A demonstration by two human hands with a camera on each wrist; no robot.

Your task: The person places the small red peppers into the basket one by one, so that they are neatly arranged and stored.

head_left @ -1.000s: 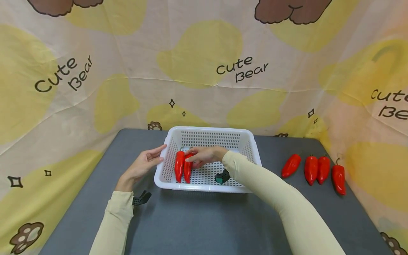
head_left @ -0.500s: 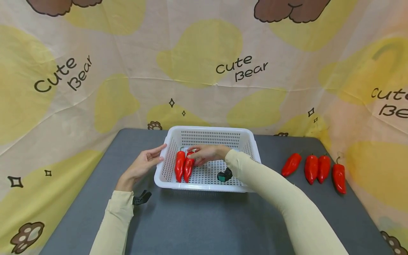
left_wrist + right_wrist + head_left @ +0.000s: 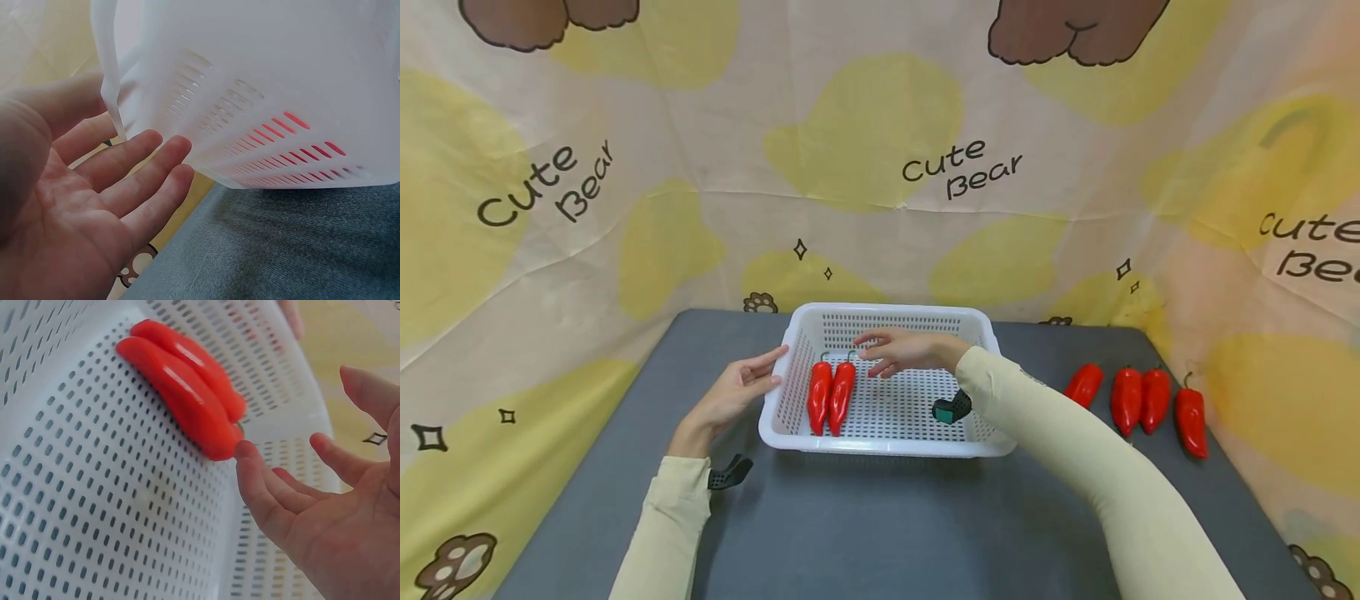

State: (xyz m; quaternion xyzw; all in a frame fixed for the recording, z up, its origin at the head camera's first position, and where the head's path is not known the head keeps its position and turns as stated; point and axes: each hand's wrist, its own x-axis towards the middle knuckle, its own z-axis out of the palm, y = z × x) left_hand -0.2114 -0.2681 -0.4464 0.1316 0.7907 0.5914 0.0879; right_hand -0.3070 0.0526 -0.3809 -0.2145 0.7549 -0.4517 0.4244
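Observation:
Two red chili peppers, the left one and the right one, lie side by side at the left end of a white perforated plastic basket. My right hand hovers over the basket, fingers spread and holding nothing. In the right wrist view its fingertips are close to the stem end of the nearer pepper. My left hand is at the basket's left side, with extended fingers. From the left wrist, its thumb and fingertips meet the basket's rim and outer wall.
On the grey table, right of the basket, lie several more red peppers, including a middle one and one at the right edge. My right sleeve partly covers the leftmost pepper. A printed cloth hangs behind the table.
My right hand has let go of the right pepper in the basket and moved up and to the right. That pepper now lies beside the other, slightly tilted. The left hand stays put.

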